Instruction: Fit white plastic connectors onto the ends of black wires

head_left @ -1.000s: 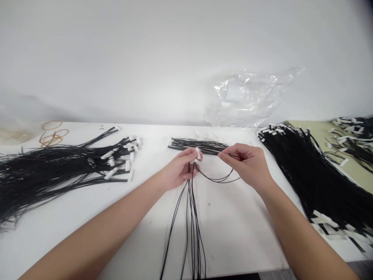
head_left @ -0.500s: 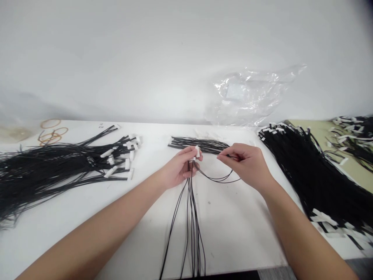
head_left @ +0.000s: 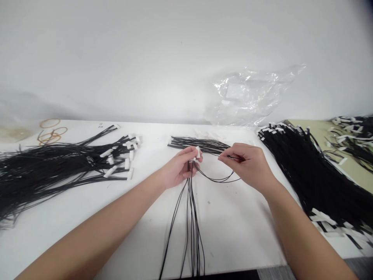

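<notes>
Between the fingers of my left hand is a white plastic connector, partly covered by the thumb. Several thin black wires hang from it down to the front edge of the table. A few others loop right toward my right hand, whose thumb and forefinger pinch black wire ends. The exact tips are too small to make out. Just behind both hands lies a bundle of loose black wires on the white tabletop.
A heap of black wire harnesses with white connectors lies at left, near rubber bands. At right is a thick harness bundle, beside more harnesses on a yellowish surface. A clear plastic bag rests against the back wall.
Almost nothing differs. My right hand has shifted very slightly to the right, still pinching the wire ends, and my left hand keeps its hold on the connector.
</notes>
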The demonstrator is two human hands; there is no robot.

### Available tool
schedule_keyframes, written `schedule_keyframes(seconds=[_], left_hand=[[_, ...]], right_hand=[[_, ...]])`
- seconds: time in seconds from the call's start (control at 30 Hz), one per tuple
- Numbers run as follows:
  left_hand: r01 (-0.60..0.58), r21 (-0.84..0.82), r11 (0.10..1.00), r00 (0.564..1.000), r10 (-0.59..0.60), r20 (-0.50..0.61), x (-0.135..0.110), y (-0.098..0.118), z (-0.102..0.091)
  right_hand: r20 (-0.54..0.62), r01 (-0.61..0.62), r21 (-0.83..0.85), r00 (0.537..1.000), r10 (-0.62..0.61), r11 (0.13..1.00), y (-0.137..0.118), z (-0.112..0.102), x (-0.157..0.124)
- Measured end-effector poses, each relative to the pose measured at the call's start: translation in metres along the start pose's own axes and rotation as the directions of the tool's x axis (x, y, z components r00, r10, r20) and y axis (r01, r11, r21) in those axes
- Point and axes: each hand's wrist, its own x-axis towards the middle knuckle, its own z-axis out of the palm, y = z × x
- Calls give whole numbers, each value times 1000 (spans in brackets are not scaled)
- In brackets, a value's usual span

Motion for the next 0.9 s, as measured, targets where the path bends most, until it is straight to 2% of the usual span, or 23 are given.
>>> schedule_keyframes(seconds=[0.17,0.4,0.53,0.63,0.77,0.83,0.9], left_hand=[[29,4,1000,1000,-29,-1,-1,1,0],[55,41,998,998,-54,-31,-1,1,3],[65,74,995,997,-63,-37,-2,1,5],[64,92,994,998,-61,-32,-3,1,6],[68,161,985,998,-68,-7,-3,-2,6],[73,194,978,997,-74,-3,-3,-4,6],[81,209,974,997,-80,-13,-4,-4,6]], right_hand=[[-84,122,-61,988,-127,991,1,0,2],[-208,287,-145,927,-312,947,2,6,2],[-154,304,-198,929,-336,932,5,7,1],[-97,306,-329,930,-355,893,7,7,0],[-78,381,-540,865,-495,751,7,12,-2],[-73,422,-563,830,-552,710,6,18,-3],[-81,440,-557,815,-574,704,5,24,-3]])
